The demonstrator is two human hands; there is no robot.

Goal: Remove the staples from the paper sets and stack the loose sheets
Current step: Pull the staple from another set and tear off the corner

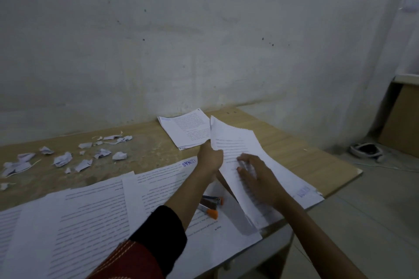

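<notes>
Bare stained wall behind; wooden desk [294, 142]. Torn scraps [61, 159] lie toward far left edge, and printed sheets [90, 210] are fanned along near edge. Blue stamp [189, 163], inverted, legible only as "…NAS". Left hand [209, 157] pinches left edge of lifted sheet [235, 140], whose long axis runs from far edge toward near right corner. Loose stack [186, 129] at far edge lies just beyond-left of that pinch; left hand is nearer. Right hand [258, 179] has fingers spread, pressing on sheet.

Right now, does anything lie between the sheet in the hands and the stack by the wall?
Nothing visible does. The left hand holds the sheet beside the stack, with the right hand resting on it; the paper scraps lie far to the left.
</notes>
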